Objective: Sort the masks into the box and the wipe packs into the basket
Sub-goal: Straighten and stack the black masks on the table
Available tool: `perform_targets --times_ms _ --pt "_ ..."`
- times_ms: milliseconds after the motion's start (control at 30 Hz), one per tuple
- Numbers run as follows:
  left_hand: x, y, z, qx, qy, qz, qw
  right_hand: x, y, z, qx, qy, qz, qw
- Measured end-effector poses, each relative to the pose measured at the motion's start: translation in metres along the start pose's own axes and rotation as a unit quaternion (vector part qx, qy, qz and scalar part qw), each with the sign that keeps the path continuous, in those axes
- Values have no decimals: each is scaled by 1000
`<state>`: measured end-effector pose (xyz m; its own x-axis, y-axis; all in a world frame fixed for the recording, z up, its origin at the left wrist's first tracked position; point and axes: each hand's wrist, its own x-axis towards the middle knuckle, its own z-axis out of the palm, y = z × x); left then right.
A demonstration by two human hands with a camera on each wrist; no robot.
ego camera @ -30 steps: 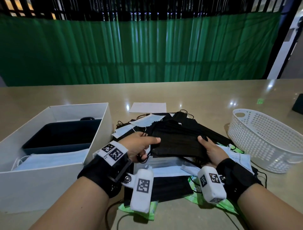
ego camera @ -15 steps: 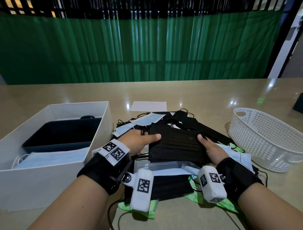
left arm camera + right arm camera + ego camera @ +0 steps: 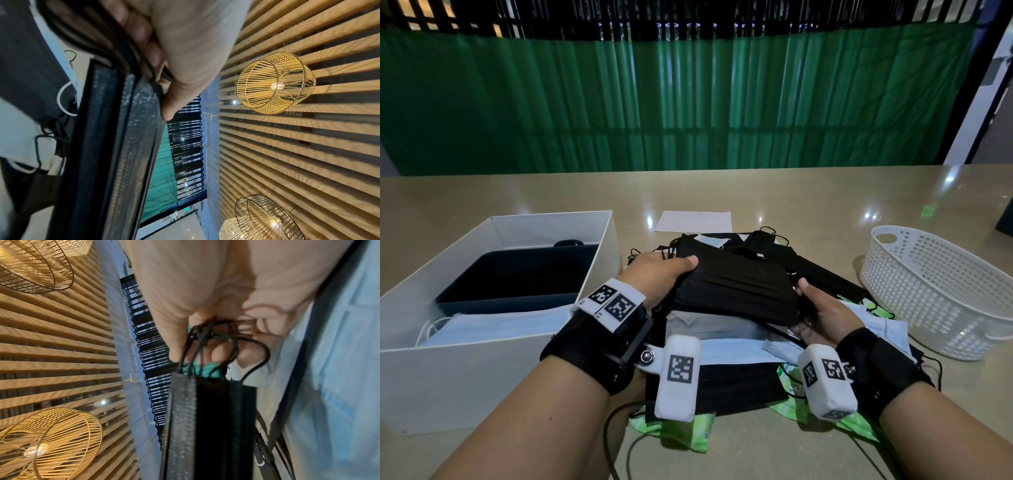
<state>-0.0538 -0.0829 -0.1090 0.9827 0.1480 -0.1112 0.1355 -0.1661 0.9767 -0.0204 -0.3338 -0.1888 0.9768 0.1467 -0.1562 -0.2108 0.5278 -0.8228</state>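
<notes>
A stack of black masks [image 3: 736, 291] hangs a little above the pile in the middle of the table. My left hand [image 3: 657, 279] grips its left end, thumb on top, and my right hand [image 3: 822, 311] grips its right end. The left wrist view shows the stack of black masks [image 3: 115, 146] edge-on under my thumb. The right wrist view shows the stack of black masks [image 3: 209, 426] edge-on with its ear loops across my fingers. Below lie more black masks [image 3: 712, 383], light blue masks [image 3: 729, 353] and green wipe packs [image 3: 681, 431]. The white box [image 3: 493, 370] stands to the left, the white basket [image 3: 941, 294] to the right.
Inside the box sit a dark blue tray [image 3: 517, 274] and light blue masks [image 3: 493, 325]. A white sheet of paper [image 3: 693, 221] lies behind the pile. A black cable [image 3: 616, 442] runs along the table's front edge. A green curtain [image 3: 688, 102] closes the far side.
Both hands have lifted the stack of black masks off the pile and drawn it slightly nearer. The grey and blue masks beneath now show.
</notes>
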Motion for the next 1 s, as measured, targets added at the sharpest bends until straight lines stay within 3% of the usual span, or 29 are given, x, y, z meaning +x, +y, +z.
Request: perform_targets --times_ms 233,433,667,867,1000 --pt "-10 -2 9 7 -58 17 998 -9 -2 5 -25 -105 26 994" --pt "-16 20 9 -29 -75 47 996 0 2 -4 -86 -75 44 992" --pt "-21 34 5 -35 -92 50 994 4 6 -6 -14 -49 -1 999" --pt "-24 38 11 -35 -118 65 990 -3 1 -5 -17 -157 53 986" --pt "-23 41 7 -21 -109 61 992 -3 -2 -4 -38 -153 29 987"
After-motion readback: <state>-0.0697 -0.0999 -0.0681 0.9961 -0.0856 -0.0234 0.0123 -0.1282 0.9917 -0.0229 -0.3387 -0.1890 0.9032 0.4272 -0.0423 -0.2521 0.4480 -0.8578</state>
